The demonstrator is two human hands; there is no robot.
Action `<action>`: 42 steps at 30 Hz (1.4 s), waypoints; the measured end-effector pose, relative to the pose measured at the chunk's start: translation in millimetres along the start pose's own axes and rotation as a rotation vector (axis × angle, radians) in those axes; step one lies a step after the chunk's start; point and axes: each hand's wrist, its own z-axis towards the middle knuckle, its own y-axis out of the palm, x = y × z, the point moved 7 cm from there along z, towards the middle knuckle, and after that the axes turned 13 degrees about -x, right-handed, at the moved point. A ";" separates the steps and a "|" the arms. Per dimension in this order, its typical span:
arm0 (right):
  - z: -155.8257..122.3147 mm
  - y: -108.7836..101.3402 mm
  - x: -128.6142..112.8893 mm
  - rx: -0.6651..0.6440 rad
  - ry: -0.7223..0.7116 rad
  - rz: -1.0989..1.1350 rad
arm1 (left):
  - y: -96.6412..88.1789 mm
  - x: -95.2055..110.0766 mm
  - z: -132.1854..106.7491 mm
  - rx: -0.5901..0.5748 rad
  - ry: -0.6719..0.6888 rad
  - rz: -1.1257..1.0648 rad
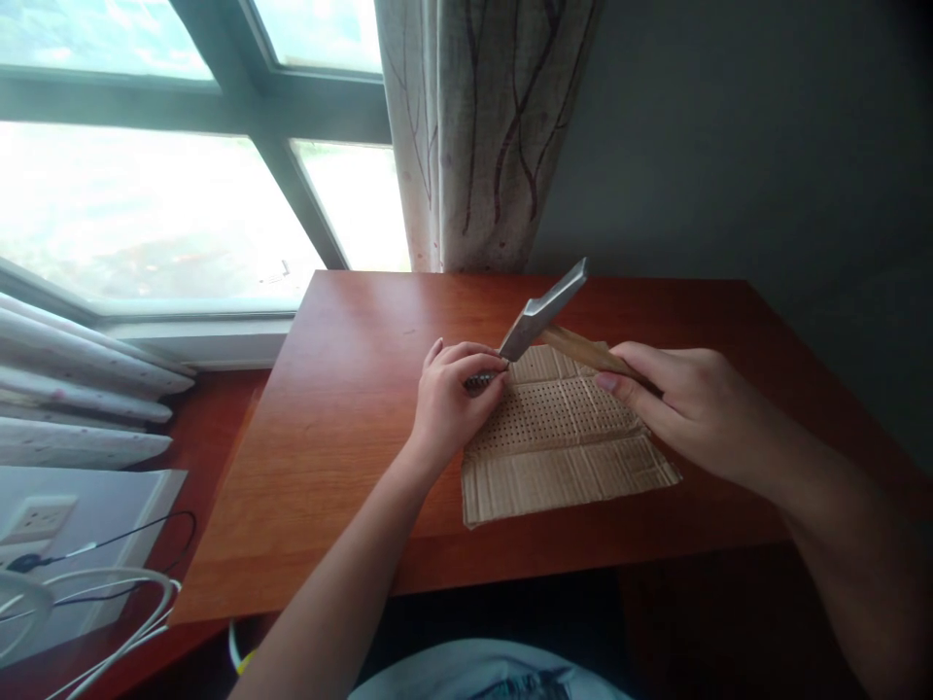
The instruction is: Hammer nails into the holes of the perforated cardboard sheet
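My right hand (685, 399) is closed round the wooden handle of a hammer (543, 313). The lower end of its metal head is right at the fingertips of my left hand (456, 394), and the other end points up to the right. Thumb and forefinger of the left hand are pinched together over the cardboard's far left part. Whatever small thing they hold is mostly hidden; a dark, ridged metal piece (479, 380) shows between the fingers. Under both hands lies a creased piece of corrugated cardboard (569, 472), with rows of small holes across its middle.
The cardboard lies on a reddish-brown wooden table (350, 389). Behind it are a window (146, 214), a patterned curtain (488, 136) and a dark wall (729, 146). White cables (138, 637) and a wall socket (40, 518) are at lower left.
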 end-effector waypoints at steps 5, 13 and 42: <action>3.5 0.5 -6.8 -0.010 -0.019 -0.041 | -0.2 0.1 0.3 0.000 0.000 -0.023; 1.8 0.3 -7.7 0.038 -0.010 -0.025 | -0.2 -0.8 -0.5 0.003 -0.012 -0.022; -0.6 7.5 -2.3 -0.162 0.171 -0.107 | 2.6 4.1 -2.8 -0.011 -0.004 0.102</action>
